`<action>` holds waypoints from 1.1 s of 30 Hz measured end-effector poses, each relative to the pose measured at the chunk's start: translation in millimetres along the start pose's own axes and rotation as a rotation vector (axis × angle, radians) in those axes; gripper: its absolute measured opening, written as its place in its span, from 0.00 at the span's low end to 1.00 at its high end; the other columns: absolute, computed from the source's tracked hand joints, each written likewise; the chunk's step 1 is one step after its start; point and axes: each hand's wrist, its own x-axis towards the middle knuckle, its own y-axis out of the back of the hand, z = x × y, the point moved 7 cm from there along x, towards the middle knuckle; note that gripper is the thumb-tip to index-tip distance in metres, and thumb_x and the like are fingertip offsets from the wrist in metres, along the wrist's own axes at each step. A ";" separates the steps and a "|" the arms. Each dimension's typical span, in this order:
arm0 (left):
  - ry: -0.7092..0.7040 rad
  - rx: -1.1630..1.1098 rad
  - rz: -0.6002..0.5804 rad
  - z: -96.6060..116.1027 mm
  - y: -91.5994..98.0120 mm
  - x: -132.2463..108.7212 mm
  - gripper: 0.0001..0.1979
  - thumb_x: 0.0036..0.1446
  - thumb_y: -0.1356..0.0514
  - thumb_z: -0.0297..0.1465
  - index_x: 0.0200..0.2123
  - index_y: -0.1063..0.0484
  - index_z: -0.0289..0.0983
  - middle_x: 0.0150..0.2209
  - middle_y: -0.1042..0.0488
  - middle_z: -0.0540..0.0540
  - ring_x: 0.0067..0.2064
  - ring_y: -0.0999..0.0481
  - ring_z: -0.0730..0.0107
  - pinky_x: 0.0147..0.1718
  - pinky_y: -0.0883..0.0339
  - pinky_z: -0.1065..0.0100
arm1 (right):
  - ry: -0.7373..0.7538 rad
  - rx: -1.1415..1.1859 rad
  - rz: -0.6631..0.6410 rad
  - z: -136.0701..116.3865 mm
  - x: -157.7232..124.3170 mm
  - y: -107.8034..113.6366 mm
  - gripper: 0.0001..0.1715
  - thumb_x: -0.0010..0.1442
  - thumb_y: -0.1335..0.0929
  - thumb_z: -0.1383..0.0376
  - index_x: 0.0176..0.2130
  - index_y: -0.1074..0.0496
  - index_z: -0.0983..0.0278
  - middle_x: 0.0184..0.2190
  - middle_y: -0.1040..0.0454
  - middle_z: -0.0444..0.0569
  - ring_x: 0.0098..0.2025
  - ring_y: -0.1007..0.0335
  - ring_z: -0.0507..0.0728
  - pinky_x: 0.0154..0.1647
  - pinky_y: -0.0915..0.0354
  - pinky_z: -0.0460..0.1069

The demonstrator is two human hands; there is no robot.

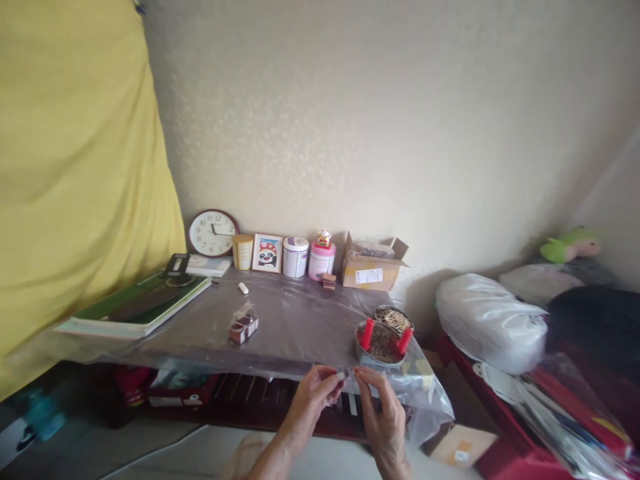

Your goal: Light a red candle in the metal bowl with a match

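Note:
Both hands are close together just in front of the table's near edge. My left hand [316,388] pinches a small whitish piece [342,375] with a dark end, too small to name. A short gap separates it from my right hand [380,400], whose thumb and fingertips are pressed together; whatever they hold is too small to make out. Beyond my right hand stands a round tin [381,360] of dark grains with two red cylinders upright in it. Behind that, another round tin [395,319] holds many thin pale sticks.
On the plastic-covered table [295,320] are a wrapped pack of small boxes [243,328], a white oval piece [243,288] and a large green book [135,303]. A clock [214,232], canisters [295,257] and a carton [370,272] line the wall. Bags [490,320] lie right.

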 end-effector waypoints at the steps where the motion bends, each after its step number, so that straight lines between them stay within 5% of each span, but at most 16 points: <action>1: -0.002 0.002 -0.007 3.4 -2.7 -2.9 0.09 0.48 0.34 0.34 0.32 0.27 0.35 0.32 0.24 0.46 0.38 0.26 0.66 0.42 0.37 0.66 | 0.012 -0.001 -0.006 -1.4 0.0 -0.8 0.07 0.62 0.36 0.69 0.39 0.30 0.60 0.36 0.23 0.48 0.39 0.26 0.54 0.43 0.31 0.47; 9: -0.036 0.051 0.038 12.6 -3.1 -4.4 0.10 0.48 0.34 0.35 0.31 0.27 0.36 0.32 0.24 0.47 0.38 0.25 0.66 0.41 0.36 0.66 | 0.054 0.018 0.108 -20.2 13.6 23.8 0.10 0.59 0.35 0.72 0.41 0.31 0.60 0.38 0.24 0.49 0.40 0.27 0.56 0.42 0.32 0.50; 12: -0.056 0.064 0.039 17.5 -9.7 -4.9 0.10 0.47 0.34 0.35 0.30 0.27 0.36 0.31 0.24 0.48 0.37 0.25 0.67 0.41 0.36 0.66 | 0.119 0.036 0.001 -25.7 14.4 16.1 0.12 0.59 0.36 0.72 0.41 0.30 0.59 0.40 0.24 0.50 0.41 0.27 0.57 0.43 0.33 0.52; 14: -0.084 0.093 0.004 24.9 -17.3 -9.9 0.08 0.50 0.36 0.35 0.33 0.27 0.37 0.34 0.23 0.46 0.41 0.25 0.64 0.45 0.36 0.64 | 0.083 -0.034 -0.086 -10.0 10.3 4.0 0.10 0.61 0.37 0.69 0.40 0.28 0.60 0.37 0.23 0.49 0.38 0.27 0.57 0.41 0.32 0.51; 17: -0.114 0.155 -0.028 33.4 -17.8 -18.5 0.08 0.53 0.38 0.35 0.35 0.28 0.37 0.38 0.23 0.45 0.44 0.26 0.61 0.50 0.39 0.59 | -0.138 -0.096 0.033 32.8 3.5 8.1 0.10 0.62 0.38 0.63 0.36 0.27 0.62 0.32 0.24 0.48 0.35 0.27 0.56 0.38 0.33 0.49; 21: -0.062 0.141 0.047 24.2 15.2 -21.3 0.08 0.52 0.37 0.34 0.34 0.28 0.37 0.37 0.22 0.45 0.43 0.25 0.63 0.49 0.38 0.61 | -0.355 -0.024 0.148 61.6 2.8 27.3 0.12 0.60 0.36 0.58 0.36 0.28 0.63 0.35 0.25 0.49 0.38 0.29 0.57 0.40 0.35 0.49; 26: 0.000 0.077 0.117 2.1 55.8 -22.3 0.10 0.52 0.37 0.36 0.35 0.28 0.37 0.37 0.22 0.45 0.42 0.24 0.65 0.45 0.36 0.64 | -0.369 0.082 0.223 51.9 21.5 47.6 0.11 0.59 0.35 0.58 0.33 0.29 0.63 0.37 0.28 0.50 0.42 0.33 0.58 0.44 0.38 0.50; 33: 0.098 -0.058 0.178 -10.2 75.1 -27.1 0.15 0.46 0.33 0.39 0.35 0.29 0.38 0.37 0.20 0.43 0.38 0.23 0.66 0.42 0.33 0.64 | -0.400 0.109 0.301 54.3 34.9 55.8 0.12 0.58 0.34 0.57 0.31 0.28 0.63 0.33 0.29 0.47 0.38 0.34 0.56 0.41 0.38 0.50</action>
